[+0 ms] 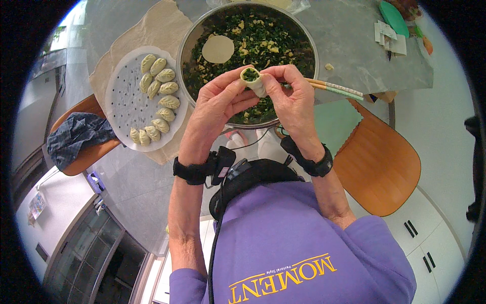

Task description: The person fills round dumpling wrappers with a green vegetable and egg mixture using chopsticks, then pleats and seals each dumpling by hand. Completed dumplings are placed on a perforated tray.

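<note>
Above the near side of a large metal bowl (183, 38), both my hands pinch a partly folded dumpling (260, 88). Its top gapes, showing green filling inside. My left hand (216, 104) grips its left edge between thumb and fingers. On the other edge, my right hand (294, 106) is closed with the thumb against the dough. Two chopsticks (336, 89) stick out to the right from behind my right hand; whether its fingers hold them is hidden. Chopped green filling (266, 43) with yellow bits lies in the bowl, and a round dough wrapper (218, 49) rests on it.
Left of the bowl, a white perforated round sheet (124, 96) bears several pleated dumplings (168, 102), on a beige cloth (152, 25). Brown chairs stand left (83, 112) and right (379, 162) of me, the left one with dark cloth (78, 137). A green lid (394, 19) lies far right.
</note>
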The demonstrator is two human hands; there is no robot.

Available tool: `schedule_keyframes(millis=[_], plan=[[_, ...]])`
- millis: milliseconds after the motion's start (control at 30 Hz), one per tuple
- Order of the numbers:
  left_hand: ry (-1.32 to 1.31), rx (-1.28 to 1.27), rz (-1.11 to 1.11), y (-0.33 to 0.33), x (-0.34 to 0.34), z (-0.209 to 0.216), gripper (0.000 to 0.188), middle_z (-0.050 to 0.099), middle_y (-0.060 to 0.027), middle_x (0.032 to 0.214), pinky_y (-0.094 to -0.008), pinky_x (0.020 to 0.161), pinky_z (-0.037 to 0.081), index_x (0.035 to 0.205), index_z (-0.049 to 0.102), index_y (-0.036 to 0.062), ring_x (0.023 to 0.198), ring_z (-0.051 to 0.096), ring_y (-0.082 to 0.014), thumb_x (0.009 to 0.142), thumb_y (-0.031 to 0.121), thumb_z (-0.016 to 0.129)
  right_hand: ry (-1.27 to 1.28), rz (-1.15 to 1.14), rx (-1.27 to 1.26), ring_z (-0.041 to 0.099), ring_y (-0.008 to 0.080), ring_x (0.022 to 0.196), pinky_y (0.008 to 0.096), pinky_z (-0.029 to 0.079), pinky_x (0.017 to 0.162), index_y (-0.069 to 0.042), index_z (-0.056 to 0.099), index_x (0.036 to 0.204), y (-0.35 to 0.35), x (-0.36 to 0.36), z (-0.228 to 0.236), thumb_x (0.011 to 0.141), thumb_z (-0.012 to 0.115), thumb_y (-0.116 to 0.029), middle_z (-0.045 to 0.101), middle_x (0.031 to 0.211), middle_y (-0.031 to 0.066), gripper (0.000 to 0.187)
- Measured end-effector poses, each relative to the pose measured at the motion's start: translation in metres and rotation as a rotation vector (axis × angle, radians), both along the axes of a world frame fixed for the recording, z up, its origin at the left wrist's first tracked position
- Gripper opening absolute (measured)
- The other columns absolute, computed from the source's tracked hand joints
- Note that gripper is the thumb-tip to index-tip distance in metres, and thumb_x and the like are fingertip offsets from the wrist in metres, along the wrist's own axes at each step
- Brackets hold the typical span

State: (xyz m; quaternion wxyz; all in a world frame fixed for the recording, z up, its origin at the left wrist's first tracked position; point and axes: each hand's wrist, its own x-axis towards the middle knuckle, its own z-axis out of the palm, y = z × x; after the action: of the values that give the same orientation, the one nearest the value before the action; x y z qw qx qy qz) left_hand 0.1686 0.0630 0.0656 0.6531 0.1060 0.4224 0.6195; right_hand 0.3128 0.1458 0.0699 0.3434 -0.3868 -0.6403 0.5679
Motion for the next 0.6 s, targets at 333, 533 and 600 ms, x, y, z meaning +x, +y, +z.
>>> schedule_keyframes(millis=[333, 533, 600], plan=[[0.073, -0.04, 0.123, 0.003, 0.012, 0.001, 0.033, 0.065, -0.0102, 0.117, -0.0341, 0.091, 0.056, 0.129, 0.056, 0.0016, 0.104, 0.066, -0.019, 0.097, 0.012, 0.056, -0.127, -0.081, 0.265, 0.061, 0.0226, 0.073, 0.0315, 0.051, 0.062, -0.001, 0.065, 0.095, -0.009, -0.01, 0.007, 0.085, 0.068, -0.007, 0.058, 0.087, 0.0101, 0.012], [0.105, -0.057, 0.211, 0.005, 0.018, 0.005, 0.028, 0.068, -0.0101, 0.109, -0.0304, 0.086, 0.057, 0.121, 0.062, -0.0002, 0.096, 0.067, -0.0158, 0.095, 0.011, 0.061, -0.221, -0.046, 0.453, 0.061, 0.0224, 0.082, 0.0313, 0.05, 0.069, -0.003, 0.068, 0.099, -0.007, -0.008, 0.008, 0.082, 0.07, -0.003, 0.062, 0.091, 0.0086, 0.017], [0.109, -0.06, 0.238, 0.006, 0.023, 0.008, 0.028, 0.068, -0.0096, 0.108, -0.0302, 0.085, 0.057, 0.12, 0.062, -0.0002, 0.096, 0.067, -0.0155, 0.095, 0.011, 0.061, -0.243, -0.057, 0.499, 0.061, 0.0214, 0.083, 0.0302, 0.05, 0.07, -0.003, 0.069, 0.101, -0.007, -0.008, 0.008, 0.082, 0.07, -0.003, 0.063, 0.092, 0.0083, 0.019]])
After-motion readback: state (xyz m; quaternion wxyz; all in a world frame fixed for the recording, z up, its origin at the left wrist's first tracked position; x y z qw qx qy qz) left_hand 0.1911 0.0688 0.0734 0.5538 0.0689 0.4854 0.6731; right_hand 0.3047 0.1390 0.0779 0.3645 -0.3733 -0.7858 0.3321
